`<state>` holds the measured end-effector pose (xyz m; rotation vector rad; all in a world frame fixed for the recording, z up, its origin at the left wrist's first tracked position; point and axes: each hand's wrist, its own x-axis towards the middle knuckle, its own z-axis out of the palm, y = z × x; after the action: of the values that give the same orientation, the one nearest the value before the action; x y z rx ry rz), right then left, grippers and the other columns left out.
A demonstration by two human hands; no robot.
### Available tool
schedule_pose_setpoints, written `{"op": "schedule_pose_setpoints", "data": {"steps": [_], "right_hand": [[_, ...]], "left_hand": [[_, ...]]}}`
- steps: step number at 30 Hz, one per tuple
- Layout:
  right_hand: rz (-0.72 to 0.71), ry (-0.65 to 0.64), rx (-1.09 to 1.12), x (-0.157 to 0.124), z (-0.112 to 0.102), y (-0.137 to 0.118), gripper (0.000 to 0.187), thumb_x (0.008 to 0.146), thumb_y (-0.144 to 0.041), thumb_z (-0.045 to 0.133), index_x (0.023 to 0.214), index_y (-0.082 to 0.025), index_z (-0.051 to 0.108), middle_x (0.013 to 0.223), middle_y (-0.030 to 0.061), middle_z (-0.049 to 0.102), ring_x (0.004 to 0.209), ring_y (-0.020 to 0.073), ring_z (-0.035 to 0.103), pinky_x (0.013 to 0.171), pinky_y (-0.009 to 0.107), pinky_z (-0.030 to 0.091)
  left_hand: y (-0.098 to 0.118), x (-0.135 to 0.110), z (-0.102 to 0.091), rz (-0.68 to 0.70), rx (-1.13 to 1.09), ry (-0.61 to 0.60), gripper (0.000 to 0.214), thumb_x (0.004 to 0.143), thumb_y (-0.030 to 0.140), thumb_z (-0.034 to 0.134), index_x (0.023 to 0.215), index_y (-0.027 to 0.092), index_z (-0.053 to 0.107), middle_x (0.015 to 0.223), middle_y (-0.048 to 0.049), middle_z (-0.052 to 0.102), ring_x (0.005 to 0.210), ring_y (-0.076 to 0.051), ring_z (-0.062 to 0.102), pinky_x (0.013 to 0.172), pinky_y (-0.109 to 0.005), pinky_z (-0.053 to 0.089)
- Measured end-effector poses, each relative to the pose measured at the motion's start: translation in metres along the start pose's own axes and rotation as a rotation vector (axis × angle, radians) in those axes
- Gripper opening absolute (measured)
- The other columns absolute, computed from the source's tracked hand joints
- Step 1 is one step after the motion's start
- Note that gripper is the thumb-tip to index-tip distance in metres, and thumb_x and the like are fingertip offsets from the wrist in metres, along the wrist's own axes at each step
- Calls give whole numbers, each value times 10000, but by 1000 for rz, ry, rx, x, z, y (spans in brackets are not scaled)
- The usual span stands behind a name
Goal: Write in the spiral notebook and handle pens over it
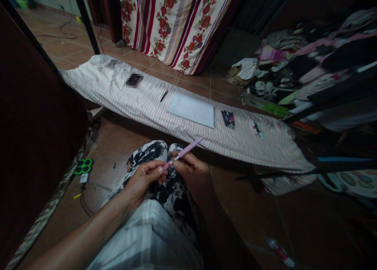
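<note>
a pink pen (188, 148) was held in the air over the person's lap, slanting up and away to the right, its far tip showing against the near edge of the striped cloth. the left hand (151, 174) was narrow, pinching the pen's lower, clearer end between thumb and fingers. the right hand (190, 167) was closed round the barrel farther up, the thumb near a whitish band in the middle. below them were the knees in black and white patterned trousers (151, 154) and a pale shirt (144, 238). beyond the knees stretched a long, low tabletop (235, 148) covered with the striped cloth. on it lay a spiral notebook (191, 109), its wire binding to the right, with a dark pen (164, 95) just beside its left side. farther left was a blurred black object (134, 80), too pixelated to make out. right of the notebook lay a bunch of dark pens (228, 119), and past them a smaller, lighter bunch (257, 129). on the tiled floor a green power strip (84, 166) sat to the left and a bottle (279, 252) lay at lower right. a flowered curtain (169, 26) hung behind the tabletop, with heaped clothes (309, 58) to its right.
</note>
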<state>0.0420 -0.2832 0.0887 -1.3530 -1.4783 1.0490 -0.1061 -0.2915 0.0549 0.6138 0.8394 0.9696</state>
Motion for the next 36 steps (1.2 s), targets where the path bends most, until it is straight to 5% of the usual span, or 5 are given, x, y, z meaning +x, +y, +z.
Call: {"op": "schedule_pose_setpoints", "data": {"steps": [11,18,25,36], "right_hand": [[65,87,182,0,4,1,139,706,-252,644,828,-197,678,816,6,707,733,158,663,687,251,532],[-23,103,-85,-1,2,-5,111,722,-275,620,757,-190,681,706,10,673,633,148,617,615,252,506],[-11,87,-125,-1,2,-5,108,718,-273,616,738,-186,678,671,6,666,577,140,592,560,240,478],[-182,148,-316,-4,-3,-12,89,765,-252,575,734,-199,641,735,8,662,707,159,618,662,245,465]], "left_hand": [[2,-1,-2,15,19,9,256,663,307,713,830,116,681,644,-11,598,551,-88,484,542,-216,344],[3,-3,-2,8,23,15,255,663,305,713,830,114,684,638,-11,593,542,-87,475,538,-216,338],[3,-3,-4,-8,28,6,263,663,315,713,830,114,687,643,-15,587,538,-84,457,522,-212,321],[5,-7,-2,-14,-12,-72,248,690,316,691,824,107,680,567,23,501,455,-36,331,458,-203,177]]}}
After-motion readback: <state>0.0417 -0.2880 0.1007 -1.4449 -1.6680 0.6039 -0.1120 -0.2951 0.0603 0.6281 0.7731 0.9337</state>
